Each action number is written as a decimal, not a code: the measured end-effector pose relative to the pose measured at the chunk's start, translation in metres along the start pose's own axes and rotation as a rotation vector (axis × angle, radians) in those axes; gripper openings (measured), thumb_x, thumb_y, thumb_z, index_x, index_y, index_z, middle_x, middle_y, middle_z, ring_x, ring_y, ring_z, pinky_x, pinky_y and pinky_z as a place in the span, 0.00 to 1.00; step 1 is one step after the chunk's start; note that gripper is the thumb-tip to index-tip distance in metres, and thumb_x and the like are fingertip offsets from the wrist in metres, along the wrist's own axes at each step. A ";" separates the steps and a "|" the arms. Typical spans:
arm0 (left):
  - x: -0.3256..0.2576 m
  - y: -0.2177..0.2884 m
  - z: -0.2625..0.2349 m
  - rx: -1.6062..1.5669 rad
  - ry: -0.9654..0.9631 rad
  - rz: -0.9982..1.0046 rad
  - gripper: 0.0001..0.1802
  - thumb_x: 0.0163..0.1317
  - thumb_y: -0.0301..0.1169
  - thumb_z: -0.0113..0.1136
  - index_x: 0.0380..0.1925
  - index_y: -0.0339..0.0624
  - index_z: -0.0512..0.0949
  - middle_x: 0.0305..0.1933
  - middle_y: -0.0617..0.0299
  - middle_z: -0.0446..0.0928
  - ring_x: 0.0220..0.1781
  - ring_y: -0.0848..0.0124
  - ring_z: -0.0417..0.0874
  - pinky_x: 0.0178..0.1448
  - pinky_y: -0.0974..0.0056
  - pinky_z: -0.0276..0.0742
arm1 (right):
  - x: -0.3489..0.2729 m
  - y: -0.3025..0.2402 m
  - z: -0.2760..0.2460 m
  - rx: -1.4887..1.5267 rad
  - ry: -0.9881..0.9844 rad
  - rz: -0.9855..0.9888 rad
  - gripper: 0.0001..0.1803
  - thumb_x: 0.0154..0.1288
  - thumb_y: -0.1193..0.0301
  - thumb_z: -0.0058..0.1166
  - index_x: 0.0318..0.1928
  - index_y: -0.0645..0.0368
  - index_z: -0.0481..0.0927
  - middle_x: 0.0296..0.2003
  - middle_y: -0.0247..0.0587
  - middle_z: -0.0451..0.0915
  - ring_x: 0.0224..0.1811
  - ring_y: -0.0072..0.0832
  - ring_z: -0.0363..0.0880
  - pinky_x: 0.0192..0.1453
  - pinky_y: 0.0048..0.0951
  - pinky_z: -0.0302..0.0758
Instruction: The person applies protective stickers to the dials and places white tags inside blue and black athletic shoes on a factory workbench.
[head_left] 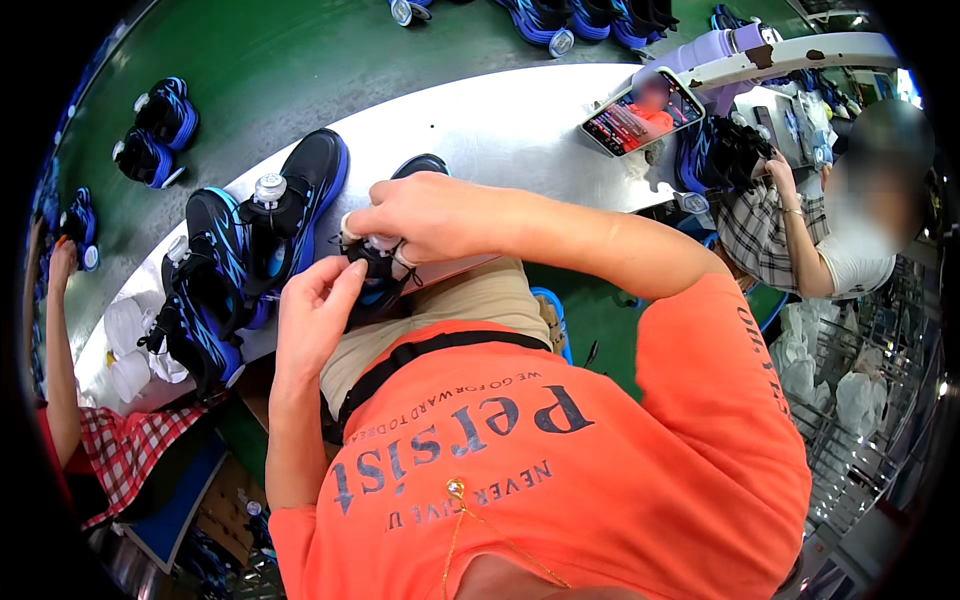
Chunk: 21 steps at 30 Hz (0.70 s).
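Orange shirt (560, 470) below, both hands pinch the lace and dial on a black-and-blue shoe (375, 280) at the bench (520, 130) edge: left hand (315, 315) pinching cord, right hand (420, 215) seemingly closed over the dial. Next I should draw the cord taut.

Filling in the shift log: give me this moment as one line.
left hand: pinching lace on shoe | right hand: gripping shoe's white dial from above | shoe: on lap at bench edge | nearby: finished shoes on bench

Head cam, steep down, close.
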<state>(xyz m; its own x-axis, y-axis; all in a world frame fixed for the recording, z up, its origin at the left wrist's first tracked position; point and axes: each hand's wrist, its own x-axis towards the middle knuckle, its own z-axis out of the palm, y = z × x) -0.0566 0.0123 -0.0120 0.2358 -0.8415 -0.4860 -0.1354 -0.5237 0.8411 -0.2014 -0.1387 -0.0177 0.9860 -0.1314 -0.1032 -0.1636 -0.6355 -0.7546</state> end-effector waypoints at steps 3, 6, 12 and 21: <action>0.003 -0.006 -0.005 -0.071 -0.139 -0.097 0.11 0.63 0.31 0.55 0.27 0.35 0.79 0.19 0.68 0.76 0.21 0.85 0.64 0.26 0.75 0.56 | -0.013 0.009 0.001 0.236 0.132 -0.131 0.18 0.54 0.73 0.57 0.48 0.53 0.76 0.31 0.42 0.74 0.34 0.42 0.77 0.39 0.37 0.74; 0.003 -0.008 -0.002 -0.169 -0.139 -0.095 0.11 0.64 0.32 0.54 0.28 0.36 0.80 0.20 0.67 0.77 0.20 0.86 0.63 0.24 0.75 0.54 | -0.014 0.001 0.025 0.051 0.337 0.054 0.16 0.56 0.72 0.56 0.47 0.52 0.77 0.31 0.43 0.74 0.34 0.40 0.77 0.40 0.36 0.74; 0.001 -0.013 0.002 -0.219 -0.165 -0.089 0.12 0.65 0.33 0.53 0.33 0.37 0.81 0.21 0.65 0.78 0.15 0.88 0.56 0.19 0.77 0.47 | -0.014 0.003 0.015 0.149 0.257 0.058 0.16 0.56 0.65 0.59 0.44 0.56 0.77 0.31 0.45 0.77 0.35 0.43 0.77 0.36 0.37 0.72; 0.000 -0.012 0.000 -0.268 -0.198 -0.108 0.13 0.66 0.34 0.52 0.35 0.38 0.82 0.23 0.64 0.79 0.16 0.87 0.60 0.20 0.78 0.50 | -0.013 0.001 0.022 0.140 0.273 0.146 0.19 0.56 0.60 0.60 0.46 0.55 0.77 0.31 0.48 0.78 0.33 0.42 0.78 0.37 0.37 0.72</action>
<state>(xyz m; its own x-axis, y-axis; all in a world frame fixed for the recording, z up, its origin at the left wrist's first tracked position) -0.0549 0.0187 -0.0221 0.0397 -0.8063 -0.5902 0.1439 -0.5799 0.8019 -0.2132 -0.1206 -0.0311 0.9039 -0.4244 -0.0539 -0.2777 -0.4863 -0.8285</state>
